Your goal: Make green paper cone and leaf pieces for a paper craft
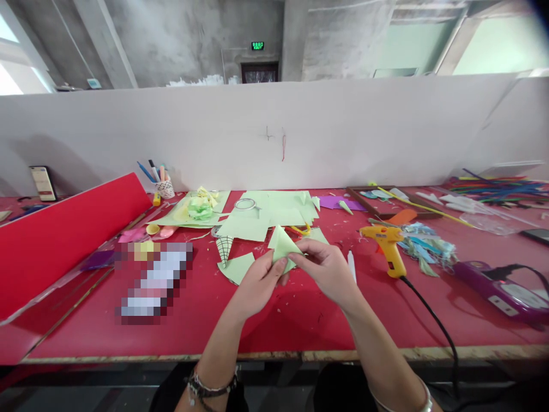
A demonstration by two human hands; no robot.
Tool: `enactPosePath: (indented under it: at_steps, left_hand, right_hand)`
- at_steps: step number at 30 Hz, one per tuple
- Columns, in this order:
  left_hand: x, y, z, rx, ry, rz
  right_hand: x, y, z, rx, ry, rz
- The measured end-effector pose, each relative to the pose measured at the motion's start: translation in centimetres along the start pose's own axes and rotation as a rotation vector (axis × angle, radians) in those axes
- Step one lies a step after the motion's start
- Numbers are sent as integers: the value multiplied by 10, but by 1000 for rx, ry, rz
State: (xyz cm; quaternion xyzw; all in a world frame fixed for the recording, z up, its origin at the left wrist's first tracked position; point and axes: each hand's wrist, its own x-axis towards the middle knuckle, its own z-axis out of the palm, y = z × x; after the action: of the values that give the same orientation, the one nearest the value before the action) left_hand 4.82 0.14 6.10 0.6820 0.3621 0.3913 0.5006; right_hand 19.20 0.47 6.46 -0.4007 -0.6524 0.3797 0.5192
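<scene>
Between my two hands is a light green paper cone (283, 245), its tip pointing up and away from me. My left hand (263, 274) grips its lower left side, thumb on the front. On the right edge, my right hand (319, 260) pinches the paper with thumb and fingertips. Left of the cone stands a smaller cone with a black grid (225, 249), point down. Below it lies a cut, rounded piece of green paper (238, 268). Flat green sheets (249, 225) are spread behind my hands, with yellow-handled scissors (303, 229) partly hidden among them.
A yellow glue gun (388, 246) stands to the right, its cord running off the front edge. Beyond it are a purple power strip (501, 292) and ribbon scraps (429, 243). A white marker (351, 266) lies nearer. At left are a red board (72, 240) and a pen cup (164, 187).
</scene>
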Motion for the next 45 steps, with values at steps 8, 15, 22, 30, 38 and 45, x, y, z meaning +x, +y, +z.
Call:
enactPosePath:
  at_steps: [8,15,22,30,38,45]
  left_hand:
    - [-1,2,2,30,75,-6]
    - [0,1,1,53,169,68]
    - [-1,0,2,115,165,98]
    - [-3,-1,0,105,147,101]
    - [-4,-3,-8,174,166,39]
    - [-8,2,-15,252,147,-11]
  right_hand:
    - [0,-2,-3,38,12,-59]
    - [0,1,-3,182,111,77]
    - [-1,0,-8,121,108,49]
    - [0,7,-10,96,63,37]
    - [2,5,-3,41,78,67]
    - [2,-2,2,7,-117,234]
